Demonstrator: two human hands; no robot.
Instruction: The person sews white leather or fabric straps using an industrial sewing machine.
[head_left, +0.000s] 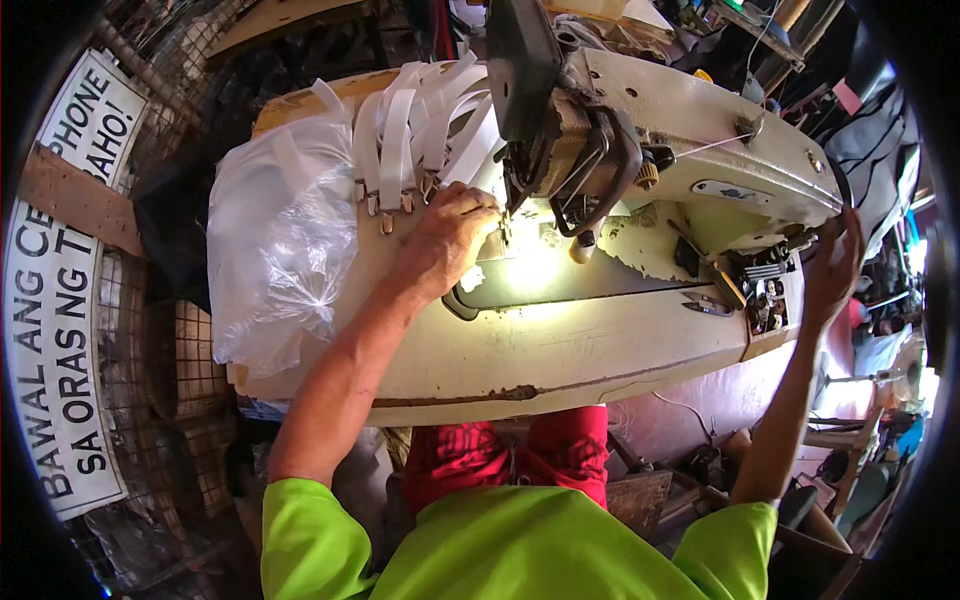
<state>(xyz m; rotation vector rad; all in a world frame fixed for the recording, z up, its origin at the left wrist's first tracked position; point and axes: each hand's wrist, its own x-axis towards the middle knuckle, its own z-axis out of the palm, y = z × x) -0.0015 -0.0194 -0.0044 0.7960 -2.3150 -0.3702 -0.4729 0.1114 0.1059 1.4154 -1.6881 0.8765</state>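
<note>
My left hand (448,238) is closed in a pinch beside the needle and presser foot (507,228) of a worn cream sewing machine (690,105). What its fingers hold is hidden from view. Just behind it lies a heap of white elastic straps (398,135) with metal clips (388,208) at their ends. At the machine's right end, my right hand (836,262) has its fingers around the rim of the dark handwheel (845,180). A lamp lights the bed below the needle, where a small white scrap (472,279) lies.
A clear plastic bag (285,240) of white material sits on the table's left. Thread snips (708,304) and a tray of small metal parts (768,300) lie on the right. A wire mesh wall with a white sign (60,300) stands at far left.
</note>
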